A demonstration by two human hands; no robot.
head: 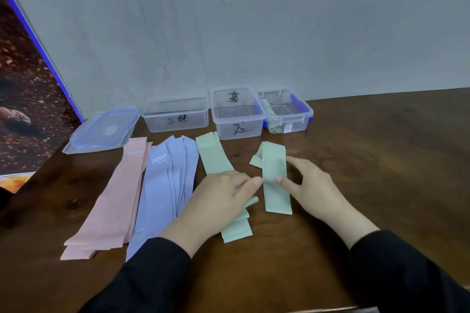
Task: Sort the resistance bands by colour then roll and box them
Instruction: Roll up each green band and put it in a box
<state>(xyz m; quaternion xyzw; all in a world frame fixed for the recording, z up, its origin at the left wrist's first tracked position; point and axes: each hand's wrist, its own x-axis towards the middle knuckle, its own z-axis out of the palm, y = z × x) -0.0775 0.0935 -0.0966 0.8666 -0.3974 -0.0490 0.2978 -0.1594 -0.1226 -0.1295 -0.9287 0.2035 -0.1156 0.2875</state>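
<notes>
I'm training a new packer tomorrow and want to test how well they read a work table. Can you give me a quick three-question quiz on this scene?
1. True or false: the pink bands lie to the left of the blue bands.
2. Which clear box already holds green bands?
A. left box
B. middle box
C. right box
3. Fill in: the fingertips of the left hand and the right hand both touch a separate ____ band lying on the table.

Key: 1 true; 2 C; 3 green.
</notes>
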